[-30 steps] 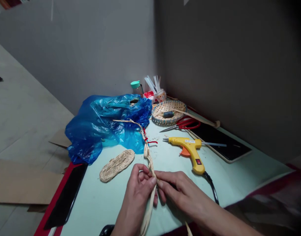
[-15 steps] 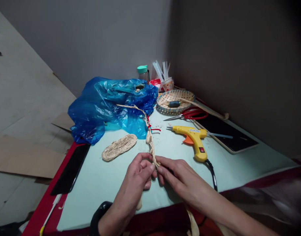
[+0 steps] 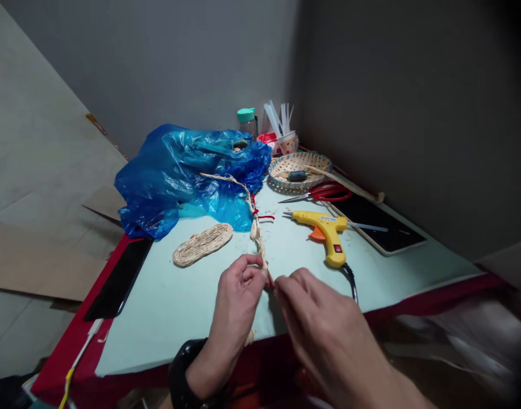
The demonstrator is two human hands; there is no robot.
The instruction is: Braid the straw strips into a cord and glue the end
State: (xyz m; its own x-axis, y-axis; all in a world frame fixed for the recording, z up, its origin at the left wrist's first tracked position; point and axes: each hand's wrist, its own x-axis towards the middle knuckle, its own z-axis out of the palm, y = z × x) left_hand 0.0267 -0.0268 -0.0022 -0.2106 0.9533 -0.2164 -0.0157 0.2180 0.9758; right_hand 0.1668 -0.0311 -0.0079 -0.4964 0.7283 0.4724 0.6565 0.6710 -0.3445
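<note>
A braid of pale plant fibre (image 3: pixel 261 245) runs toward me across the table. A red tie (image 3: pixel 255 213) is knotted around its far part, and its thin tail reaches over the blue bag. My left hand (image 3: pixel 242 289) pinches the near end between thumb and fingers. Just to the right, my right hand (image 3: pixel 313 312) is closed with its fingertips together beside that end. Its back faces me and hides what it grips. A coiled oval of braided fibre (image 3: pixel 203 244) lies flat to the left of the braid.
A yellow glue gun (image 3: pixel 328 227) and red-handled scissors (image 3: pixel 324 193) lie to the right, by a dark tablet (image 3: pixel 383 227). Behind are a woven basket (image 3: pixel 281 184), a cup of glue sticks (image 3: pixel 288 142), a jar (image 3: pixel 246 119) and a blue plastic bag (image 3: pixel 158 170). A black phone (image 3: pixel 119 278) lies left.
My right hand has drawn slightly off the braid's end and turned its back toward me, fingers bunched. My left hand still pinches the braid. The view has shifted a little.
</note>
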